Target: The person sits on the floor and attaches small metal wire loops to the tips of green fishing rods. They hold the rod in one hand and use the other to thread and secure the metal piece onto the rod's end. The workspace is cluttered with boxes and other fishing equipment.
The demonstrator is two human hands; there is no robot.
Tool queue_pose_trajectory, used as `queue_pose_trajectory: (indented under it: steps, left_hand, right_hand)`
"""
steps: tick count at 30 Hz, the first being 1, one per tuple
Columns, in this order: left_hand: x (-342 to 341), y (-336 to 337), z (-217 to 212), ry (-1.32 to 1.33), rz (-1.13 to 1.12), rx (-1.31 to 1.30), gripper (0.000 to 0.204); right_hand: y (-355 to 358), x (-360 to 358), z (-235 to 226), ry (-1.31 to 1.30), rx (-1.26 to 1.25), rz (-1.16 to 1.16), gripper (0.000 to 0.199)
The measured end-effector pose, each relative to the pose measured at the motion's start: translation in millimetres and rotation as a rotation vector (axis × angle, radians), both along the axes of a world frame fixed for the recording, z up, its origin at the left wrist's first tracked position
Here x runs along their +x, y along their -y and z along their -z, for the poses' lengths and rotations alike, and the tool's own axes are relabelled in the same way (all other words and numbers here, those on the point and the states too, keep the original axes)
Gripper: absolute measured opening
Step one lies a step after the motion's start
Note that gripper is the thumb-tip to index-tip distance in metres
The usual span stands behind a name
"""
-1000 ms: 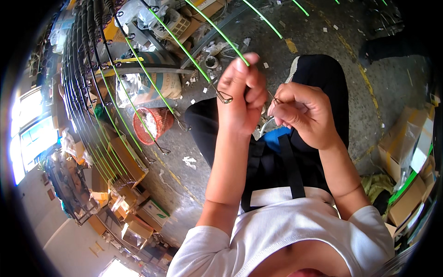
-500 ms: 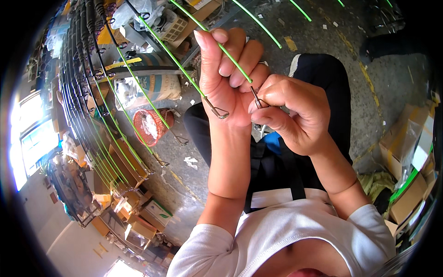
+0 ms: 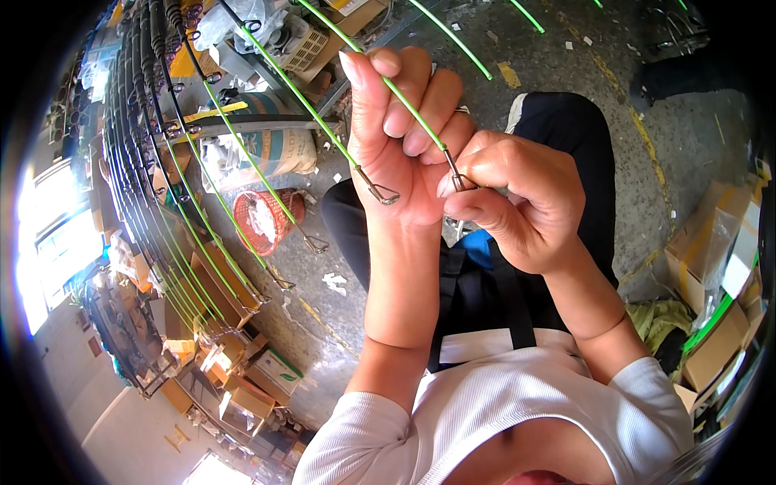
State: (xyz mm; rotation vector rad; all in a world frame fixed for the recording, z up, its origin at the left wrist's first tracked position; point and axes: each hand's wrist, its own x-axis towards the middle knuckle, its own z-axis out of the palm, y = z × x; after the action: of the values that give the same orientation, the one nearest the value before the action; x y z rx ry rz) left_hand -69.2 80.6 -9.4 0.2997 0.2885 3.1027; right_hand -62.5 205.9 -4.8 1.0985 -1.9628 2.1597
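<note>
Pinching metal guide (image 3: 452, 164) with right hand (image 3: 525, 190), left hand's (image 3: 404, 174) grip unclear, basket (image 3: 280, 229) containing scraps (image 3: 260, 218).

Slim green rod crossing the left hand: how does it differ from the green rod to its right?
The slim green rod crossing the left hand meets a dark looped metal tip pinched by the right hand; the green rod to its right ends bare. The first rod touches the left hand; the second rod touches neither. Both slant down rightward.

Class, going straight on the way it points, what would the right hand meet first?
Beyond the metal guide the right hand pinches, likely the left hand, at its palm; depth is unclear.
</note>
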Motion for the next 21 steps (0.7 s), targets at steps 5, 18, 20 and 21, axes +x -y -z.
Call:
queue_pose_trajectory:
  steps: [5,18,20,21]
  left_hand:
    - [0.6,0.0,-0.6,-0.008,0.005,0.001,0.031]
    - [2.5,-1.1,-3.7,0.017,-0.083,-0.093,0.027]
    - [3.5,-3.5,-1.8,0.019,-0.155,-0.193,0.025]
    - [3.7,-6.5,-1.9,0.014,-0.206,-0.277,0.024]
  right_hand:
    - [0.0,0.2,-2.2,0.001,0.001,-0.011,0.023]
    - [-0.5,2.2,-6.9,0.049,-0.041,-0.022,0.023]
    - [-2.7,2.4,-14.6,0.204,0.006,-0.019,0.023]
    - [-3.0,2.5,-17.5,0.281,0.028,-0.018,0.024]
